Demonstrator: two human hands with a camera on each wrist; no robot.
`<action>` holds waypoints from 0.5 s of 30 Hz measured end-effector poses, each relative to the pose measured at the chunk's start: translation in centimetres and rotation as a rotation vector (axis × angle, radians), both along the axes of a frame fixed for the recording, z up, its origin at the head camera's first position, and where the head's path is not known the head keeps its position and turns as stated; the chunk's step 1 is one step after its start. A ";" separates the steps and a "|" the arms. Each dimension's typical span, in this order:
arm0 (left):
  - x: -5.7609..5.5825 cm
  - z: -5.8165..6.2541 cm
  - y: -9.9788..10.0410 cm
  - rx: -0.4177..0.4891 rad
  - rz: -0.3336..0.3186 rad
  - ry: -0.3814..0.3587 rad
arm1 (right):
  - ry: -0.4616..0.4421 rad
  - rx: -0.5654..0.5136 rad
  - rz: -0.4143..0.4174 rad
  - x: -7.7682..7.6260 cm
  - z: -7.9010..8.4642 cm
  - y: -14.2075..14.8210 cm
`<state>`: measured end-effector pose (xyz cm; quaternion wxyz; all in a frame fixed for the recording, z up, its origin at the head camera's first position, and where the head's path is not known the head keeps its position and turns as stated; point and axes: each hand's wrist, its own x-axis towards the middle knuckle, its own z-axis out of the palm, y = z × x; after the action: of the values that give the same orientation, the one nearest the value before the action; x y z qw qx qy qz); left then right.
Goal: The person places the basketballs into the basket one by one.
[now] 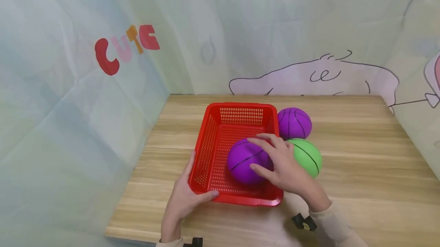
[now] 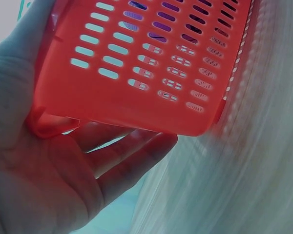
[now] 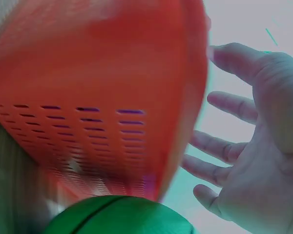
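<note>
A red plastic basket (image 1: pixel 240 200) with slotted walls stands on the wooden table. My left hand (image 1: pixel 183 197) grips its near left corner, thumb over the rim and fingers along the outside; the left wrist view shows those fingers (image 2: pixel 136 161) at the basket wall. Inside the basket, toward its near right, lies a purple ball (image 1: pixel 242 165) with black lines. Over that ball and the right rim is my right hand (image 1: pixel 285 167), its fingers spread and overlapping the ball in the head view. In the right wrist view the fingers (image 3: pixel 229 107) are extended and apart, above the rim.
Outside the basket's right wall sit a green ball (image 1: pixel 307 157), partly behind my right hand, and another purple ball (image 1: pixel 295 123) farther back. The wooden table (image 1: pixel 364 163) extends to the right. Printed cloth (image 1: pixel 213 29) hangs behind and to the left.
</note>
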<state>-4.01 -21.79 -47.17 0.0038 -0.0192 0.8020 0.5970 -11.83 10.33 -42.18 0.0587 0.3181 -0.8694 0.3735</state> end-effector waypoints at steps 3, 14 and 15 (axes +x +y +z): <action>0.1 -0.2 0.0 0.007 0.000 -0.008 | -0.004 -0.013 -0.030 0.0 0.4 0.6; -0.1 -0.5 -0.3 0.001 -0.014 0.011 | 0.053 -0.215 -0.172 -0.8 2.6 5.1; -0.1 -0.5 -0.3 -0.001 -0.017 0.016 | 0.050 -0.228 -0.194 -0.9 2.7 5.6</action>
<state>-4.13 -22.10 -47.69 0.0025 -0.0079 0.8026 0.5965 -12.75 15.92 -39.45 0.1521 0.2330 -0.8463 0.4543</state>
